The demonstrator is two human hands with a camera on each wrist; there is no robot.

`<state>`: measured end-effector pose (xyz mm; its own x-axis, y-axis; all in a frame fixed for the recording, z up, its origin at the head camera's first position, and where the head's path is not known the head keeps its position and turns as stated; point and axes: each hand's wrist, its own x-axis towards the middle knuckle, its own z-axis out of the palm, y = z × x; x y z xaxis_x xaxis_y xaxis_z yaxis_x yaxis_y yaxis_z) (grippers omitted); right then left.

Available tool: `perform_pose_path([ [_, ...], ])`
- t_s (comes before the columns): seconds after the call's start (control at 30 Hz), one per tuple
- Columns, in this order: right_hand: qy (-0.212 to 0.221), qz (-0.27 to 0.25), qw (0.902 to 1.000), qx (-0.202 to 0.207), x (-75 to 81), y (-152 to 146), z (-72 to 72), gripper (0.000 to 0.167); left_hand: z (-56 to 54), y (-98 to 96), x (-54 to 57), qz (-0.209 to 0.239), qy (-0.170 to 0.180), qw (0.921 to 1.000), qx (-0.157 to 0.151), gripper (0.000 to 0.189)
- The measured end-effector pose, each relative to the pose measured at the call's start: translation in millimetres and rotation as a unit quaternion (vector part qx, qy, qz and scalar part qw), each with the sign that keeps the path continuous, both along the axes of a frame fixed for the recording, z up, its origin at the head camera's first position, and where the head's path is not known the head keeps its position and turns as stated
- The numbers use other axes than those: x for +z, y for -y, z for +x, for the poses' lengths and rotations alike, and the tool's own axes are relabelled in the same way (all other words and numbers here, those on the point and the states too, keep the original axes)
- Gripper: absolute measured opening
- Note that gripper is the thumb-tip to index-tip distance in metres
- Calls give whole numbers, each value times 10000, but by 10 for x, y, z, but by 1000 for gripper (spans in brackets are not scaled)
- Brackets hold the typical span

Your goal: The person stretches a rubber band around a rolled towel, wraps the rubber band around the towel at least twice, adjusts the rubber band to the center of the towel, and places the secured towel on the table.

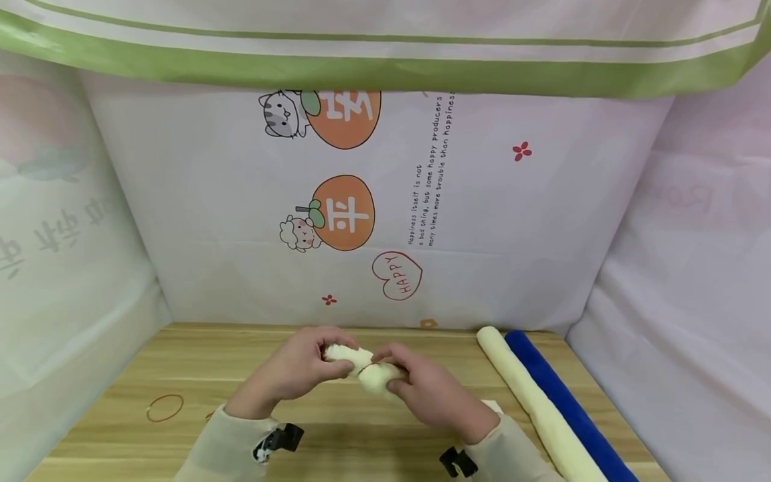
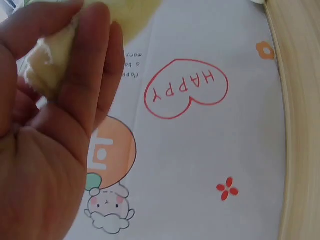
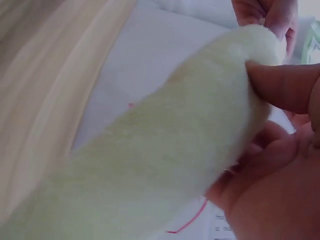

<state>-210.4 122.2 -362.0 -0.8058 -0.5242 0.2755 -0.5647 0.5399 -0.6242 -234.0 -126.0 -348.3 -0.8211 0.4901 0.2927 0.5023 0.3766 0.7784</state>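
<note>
Over the far half of the wooden table [image 1: 361, 445], near the middle of its far edge: pale yellow roll [image 1: 378, 379], bent, held up between both hands. Left hand [image 1: 307, 365]: thumb and fingers pinched on one end. Right hand [image 1: 434, 389]: thumb and fingers clamped on opposite sides of the roll, just beside the left grip. Right wrist view: a long soft stretch runs on past this hand. Dark line between the grips; cannot tell if band or fold. Red-brown loop [image 1: 161, 421] flat near the left edge; cream roll [image 1: 530, 395] and blue roll [image 1: 560, 388] side by side along the right.

Risks (judged): plush looks slack, so an uneven pinch could let the end slip and the layers unwind. Pulling too hard between hands could skew the bend. A wide left-arm sweep could drag the loop off the left edge.
</note>
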Motion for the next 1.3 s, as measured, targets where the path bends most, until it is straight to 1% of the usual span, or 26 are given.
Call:
perform_pose_path([
  [0.03, -118, -33, 9999, -103, 10, 3, 6, 31, -2, -14, -4, 58, 101, 9999, 68, 15],
  [0.07, -327, -68, 9993, -183, 16, 11, 16, 29, -2, -27, -10, 120, 232, 9996, 138, 13],
  [0.13, -1023, -164, 9943, -265, 16, 46, 41, 23, -1, -54, -18, 249, 483, 9981, 285, 13],
  [0.17, -1456, -191, 9888, -267, 11, 70, 52, 20, -1, -65, -21, 300, 598, 9971, 357, 13],
  [0.23, -2341, -231, 9717, -207, -5, 121, 66, 17, 1, -84, -20, 409, 786, 9949, 473, 14],
  [0.27, -2685, -244, 9628, -167, -8, 143, 69, 16, 2, -94, -18, 507, 905, 9934, 485, 14],
  [0.33, -3153, -253, 9486, -128, -10, 176, 67, 17, -3, -109, -13, 832, 1206, 9884, 399, 16],
  [0.37, -3233, -271, 9458, -123, -6, 186, 66, 19, -5, -116, -10, 1085, 1411, 9836, 291, 16],
  [0.4, -3245, -299, 9453, -124, -1, 189, 63, 20, -7, -121, -6, 1380, 1634, 9768, 142, 17],
  [0.43, -3210, -330, 9464, -126, 7, 189, 59, 22, -10, -124, -4, 1686, 1856, 9680, -27, 17],
  [0.5, -3052, -371, 9515, -101, 31, 178, 53, 25, -19, -125, -2, 2233, 2258, 9476, -351, 15],
  [0.53, -2984, -367, 9537, -84, 41, 169, 48, 26, -23, -124, -2, 2456, 2429, 9371, -500, 13],
  [0.57, -2918, -367, 9558, -47, 52, 157, 43, 27, -28, -122, -3, 2620, 2565, 9283, -623, 12],
  [0.6, -2894, -345, 9566, -11, 63, 146, 37, 27, -33, -119, -5, 2723, 2659, 9219, -729, 10],
  [0.67, -2940, -263, 9554, 91, 84, 124, 22, 27, -40, -116, -10, 2828, 2790, 9136, -865, 9],
  [0.7, -3014, -208, 9532, 149, 94, 113, 12, 26, -41, -116, -13, 2860, 2857, 9102, -905, 9],
  [0.77, -3193, -115, 9471, 305, 110, 95, -12, 24, -41, -120, -20, 2907, 2975, 9044, -949, 8],
  [0.87, -3432, 32, 9378, 518, 137, 74, -48, 20, -31, -137, -32, 2980, 3099, 8980, -934, 7],
  [0.97, -3472, 74, 9354, 669, 158, 66, -74, 20, -19, -160, -41, 3033, 3143, 8948, -925, 8],
  [1.1, -3357, 125, 9392, 706, 155, 72, -91, 22, -14, -183, -51, 3037, 3165, 8939, -923, 10],
  [1.23, -3132, 375, 9463, 703, 127, 79, -108, 24, -27, -198, -69, 2982, 3202, 8941, -953, 9],
  [1.3, -3149, 469, 9449, 756, 113, 79, -131, 24, -40, -192, -85, 2995, 3198, 8932, -1014, 10],
])
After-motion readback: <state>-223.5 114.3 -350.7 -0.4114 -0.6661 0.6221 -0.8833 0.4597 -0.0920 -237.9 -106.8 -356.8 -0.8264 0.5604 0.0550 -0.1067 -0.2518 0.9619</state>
